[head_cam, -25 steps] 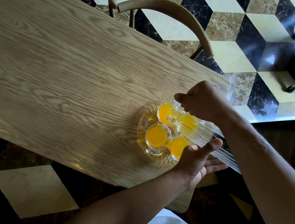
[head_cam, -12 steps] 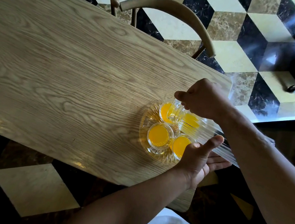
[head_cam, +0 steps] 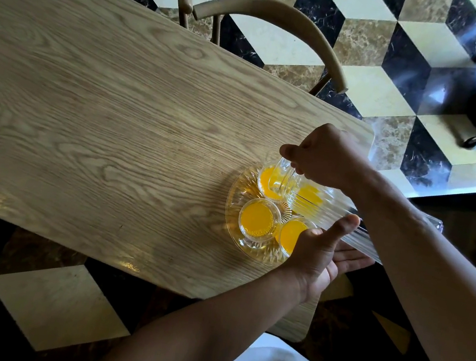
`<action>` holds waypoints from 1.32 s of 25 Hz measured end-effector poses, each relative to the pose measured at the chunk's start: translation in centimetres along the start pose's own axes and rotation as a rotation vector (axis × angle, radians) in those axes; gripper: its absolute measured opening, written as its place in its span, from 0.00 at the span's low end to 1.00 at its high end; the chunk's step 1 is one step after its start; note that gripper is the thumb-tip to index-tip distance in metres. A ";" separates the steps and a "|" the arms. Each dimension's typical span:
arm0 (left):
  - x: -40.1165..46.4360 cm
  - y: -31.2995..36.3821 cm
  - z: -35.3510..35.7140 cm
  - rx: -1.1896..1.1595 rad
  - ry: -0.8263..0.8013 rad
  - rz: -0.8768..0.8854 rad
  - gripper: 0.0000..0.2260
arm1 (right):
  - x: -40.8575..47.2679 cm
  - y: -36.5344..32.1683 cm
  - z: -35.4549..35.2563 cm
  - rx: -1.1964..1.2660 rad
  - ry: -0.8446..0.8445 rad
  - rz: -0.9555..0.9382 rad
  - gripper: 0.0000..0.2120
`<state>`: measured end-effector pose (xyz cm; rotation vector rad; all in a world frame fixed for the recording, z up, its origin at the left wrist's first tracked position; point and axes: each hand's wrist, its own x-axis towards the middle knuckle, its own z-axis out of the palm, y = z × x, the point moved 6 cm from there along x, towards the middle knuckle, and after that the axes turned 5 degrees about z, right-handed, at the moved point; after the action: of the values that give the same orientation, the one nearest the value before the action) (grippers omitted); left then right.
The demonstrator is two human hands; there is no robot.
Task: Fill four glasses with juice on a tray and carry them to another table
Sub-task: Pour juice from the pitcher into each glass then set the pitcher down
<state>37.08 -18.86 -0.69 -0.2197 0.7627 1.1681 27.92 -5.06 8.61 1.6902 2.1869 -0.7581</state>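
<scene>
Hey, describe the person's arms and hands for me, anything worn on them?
Both forearms are bare as far as the head view shows, with no sleeves in sight. The left hand and right hand show no gloves, and no watch or bracelet at either wrist. No rings visible on the fingers in view.

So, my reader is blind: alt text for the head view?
A right hand tips a clear jug over four glasses of orange juice on a round glass tray; the left hand supports the jug from below, above a wooden table.
</scene>
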 end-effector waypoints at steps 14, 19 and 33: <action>-0.2 -0.2 0.1 0.081 0.070 0.029 0.27 | -0.7 2.1 -1.0 0.192 0.067 -0.046 0.21; -0.2 -0.6 -0.8 0.195 0.137 0.105 0.22 | -2.8 4.1 -2.0 0.391 0.117 -0.098 0.19; -5.6 -4.9 0.4 0.901 0.146 0.389 0.37 | -18.4 15.4 -4.7 1.038 0.296 -0.207 0.15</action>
<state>40.56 -24.86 2.11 0.6241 1.4258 1.0609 48.26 -14.55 18.28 2.0832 2.3355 -2.0800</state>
